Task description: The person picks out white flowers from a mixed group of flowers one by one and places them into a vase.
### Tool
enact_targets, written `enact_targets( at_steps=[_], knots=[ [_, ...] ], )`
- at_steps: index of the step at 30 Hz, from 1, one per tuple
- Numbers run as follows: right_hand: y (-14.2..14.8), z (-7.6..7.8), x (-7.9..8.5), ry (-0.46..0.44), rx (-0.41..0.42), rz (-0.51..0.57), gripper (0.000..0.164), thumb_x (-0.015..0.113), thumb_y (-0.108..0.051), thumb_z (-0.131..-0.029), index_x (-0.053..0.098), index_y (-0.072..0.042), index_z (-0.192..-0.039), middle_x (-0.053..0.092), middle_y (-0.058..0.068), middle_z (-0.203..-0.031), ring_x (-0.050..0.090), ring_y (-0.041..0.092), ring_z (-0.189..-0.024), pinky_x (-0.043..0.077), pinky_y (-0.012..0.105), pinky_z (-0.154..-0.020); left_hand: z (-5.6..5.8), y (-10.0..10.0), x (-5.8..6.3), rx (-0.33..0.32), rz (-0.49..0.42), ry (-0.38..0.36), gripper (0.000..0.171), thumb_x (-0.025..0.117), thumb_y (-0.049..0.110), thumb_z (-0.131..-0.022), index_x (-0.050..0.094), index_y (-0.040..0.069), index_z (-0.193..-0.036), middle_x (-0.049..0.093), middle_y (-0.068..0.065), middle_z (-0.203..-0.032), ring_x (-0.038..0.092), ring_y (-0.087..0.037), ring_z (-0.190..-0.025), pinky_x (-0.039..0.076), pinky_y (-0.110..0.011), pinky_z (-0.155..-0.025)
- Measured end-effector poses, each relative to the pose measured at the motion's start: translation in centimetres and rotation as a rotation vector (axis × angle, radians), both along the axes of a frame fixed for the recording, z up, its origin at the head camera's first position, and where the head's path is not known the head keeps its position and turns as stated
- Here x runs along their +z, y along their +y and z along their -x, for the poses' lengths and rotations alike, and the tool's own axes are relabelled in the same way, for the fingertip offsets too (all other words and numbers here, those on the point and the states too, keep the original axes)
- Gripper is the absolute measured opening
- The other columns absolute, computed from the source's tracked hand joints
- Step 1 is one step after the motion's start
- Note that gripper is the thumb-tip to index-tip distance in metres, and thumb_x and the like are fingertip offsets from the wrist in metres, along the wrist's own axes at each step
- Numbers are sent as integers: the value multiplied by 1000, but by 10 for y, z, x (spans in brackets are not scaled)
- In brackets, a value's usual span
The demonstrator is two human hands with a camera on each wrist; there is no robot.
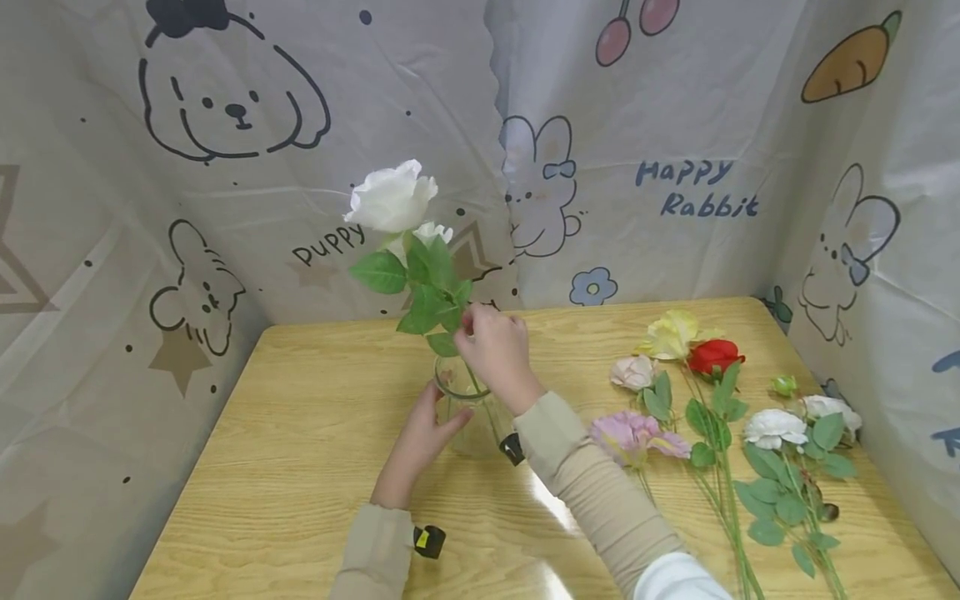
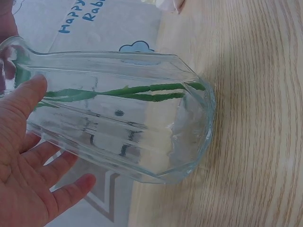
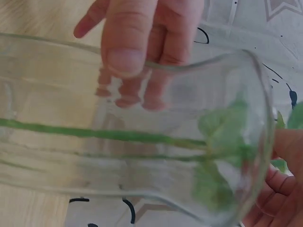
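Observation:
A clear glass vase (image 1: 480, 437) stands upright on the wooden table. My left hand (image 1: 420, 437) holds its upper part from the left, with the thumb in front and the fingers around the far side, as the left wrist view shows. Above the rim, my right hand (image 1: 498, 350) pinches the stem of a white rose (image 1: 393, 198), just under its green leaves (image 1: 427, 308). A smaller white bloom (image 1: 432, 232) shows below the large one. Green stems (image 2: 161, 88) reach down inside the vase, close to its base. Leaves (image 3: 220, 127) show through the glass neck.
Right of the vase lie a yellow flower (image 1: 671, 335), a red rose (image 1: 716, 357), a pale pink rose (image 1: 632, 372), a pink-purple flower (image 1: 626, 435) and white roses (image 1: 776, 428). A printed cloth (image 1: 420, 83) hangs behind and beside the table (image 1: 277, 433).

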State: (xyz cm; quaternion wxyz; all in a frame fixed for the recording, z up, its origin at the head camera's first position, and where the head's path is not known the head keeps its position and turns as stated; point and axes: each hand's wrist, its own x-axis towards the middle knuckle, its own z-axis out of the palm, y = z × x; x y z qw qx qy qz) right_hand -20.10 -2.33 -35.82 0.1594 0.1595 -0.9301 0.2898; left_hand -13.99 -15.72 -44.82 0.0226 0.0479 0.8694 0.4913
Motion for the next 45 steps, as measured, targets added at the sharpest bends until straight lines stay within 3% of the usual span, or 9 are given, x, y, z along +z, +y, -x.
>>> enact_targets(
  at_steps=[4,10,23,27,31,36,45],
  knots=[
    [8,0,4,43,-10,25,17,55,-22,-80,61,-9,-90,67,3,-82,58,16,-67,50,44,-80,-1,0,1,-10,6,-15,67,57,35,-84,21,25,-139,31,-7,-146,30,-33,-132,34,-62,-100],
    [29,3,5,14,-58,76,18,56,-22,-79,61,-8,-89,67,4,-82,57,16,-66,49,42,-77,-1,1,3,-14,-5,-21,67,57,36,-83,21,27,-139,28,-6,-147,29,-33,-133,33,-62,-101],
    [108,11,-23,-128,-212,86,22,50,-25,-82,58,-8,-93,66,7,-84,46,15,-52,40,30,-52,1,1,1,-35,-4,15,66,58,38,-82,22,29,-138,28,-8,-147,29,-32,-133,29,-60,-105],
    [134,8,-33,-190,-252,72,25,49,-27,-82,57,-7,-95,66,9,-87,47,14,-53,39,27,-48,0,1,2,-39,-3,12,67,57,43,-81,23,28,-137,27,-7,-148,29,-32,-133,28,-61,-104],
    [155,4,-44,-227,-310,76,25,49,-26,-82,57,-6,-95,65,10,-87,51,17,-61,42,29,-53,-1,1,4,-37,-3,9,69,56,45,-81,24,23,-138,27,-7,-148,28,-33,-133,29,-62,-103],
    [176,-5,-52,-212,-381,97,25,49,-22,-81,58,-3,-94,65,13,-85,55,21,-65,43,34,-58,-1,1,4,-36,3,10,67,57,40,-82,25,19,-137,28,-8,-147,30,-33,-133,30,-63,-101],
    [206,-20,-72,-214,-484,64,23,50,-24,-82,59,-5,-89,65,11,-81,56,23,-63,42,37,-54,0,1,2,-38,-7,16,70,56,42,-81,24,18,-138,26,-9,-148,28,-34,-134,27,-61,-105]
  ],
)
